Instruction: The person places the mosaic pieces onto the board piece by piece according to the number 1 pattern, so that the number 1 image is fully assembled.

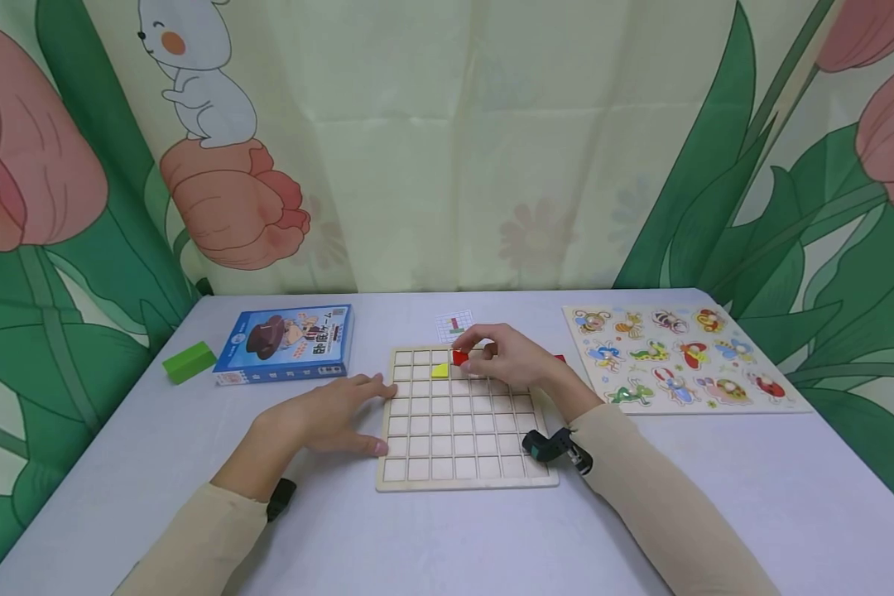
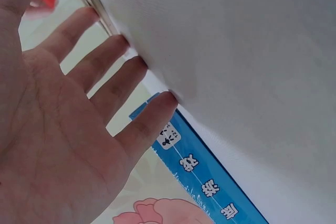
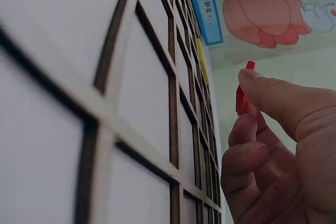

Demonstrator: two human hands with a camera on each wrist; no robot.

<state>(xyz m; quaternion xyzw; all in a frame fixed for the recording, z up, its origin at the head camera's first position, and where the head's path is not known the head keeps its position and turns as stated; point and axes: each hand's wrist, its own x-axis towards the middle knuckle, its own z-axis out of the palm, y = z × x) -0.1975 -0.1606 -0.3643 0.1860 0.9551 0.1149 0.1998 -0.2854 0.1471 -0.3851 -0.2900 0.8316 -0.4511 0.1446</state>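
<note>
A wooden grid board [image 1: 441, 447] lies flat on the white table, with a yellow square tile [image 1: 439, 371] in one of its upper cells. My right hand [image 1: 508, 358] pinches a small red tile [image 3: 241, 98] between thumb and fingers, close over the board's upper rows beside the yellow tile. At the board's left edge my left hand [image 1: 335, 418] rests with fingers spread, thumb and fingertips right at the frame. In the left wrist view its fingers [image 2: 118, 90] are straight and hold nothing. Another bit of red [image 1: 560, 358] shows behind the right wrist.
A small printed grid card [image 1: 454, 323] lies just behind the board. To the left are a blue game box [image 1: 283, 343] and a green block [image 1: 189, 362]. A picture board with insects [image 1: 685, 360] lies at the right. A printed curtain [image 1: 492, 165] hangs behind the table.
</note>
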